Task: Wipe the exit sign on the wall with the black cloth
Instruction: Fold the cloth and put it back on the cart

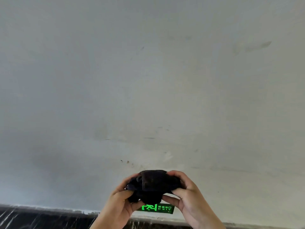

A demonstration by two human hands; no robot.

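Both of my hands hold a bunched black cloth (152, 185) in front of a pale wall. My left hand (119, 204) grips its left side and my right hand (188, 195) grips its right side. Just below the cloth, low on the wall, glows a green exit sign (162, 209) with a running figure and the word EXIT. My left hand and the cloth cover the sign's left end and upper edge. The cloth is held apart from the sign, closer to me.
A large scuffed off-white wall (148, 80) fills most of the view, with small marks above the cloth. A dark marbled skirting band (41, 219) runs along the bottom under the sign.
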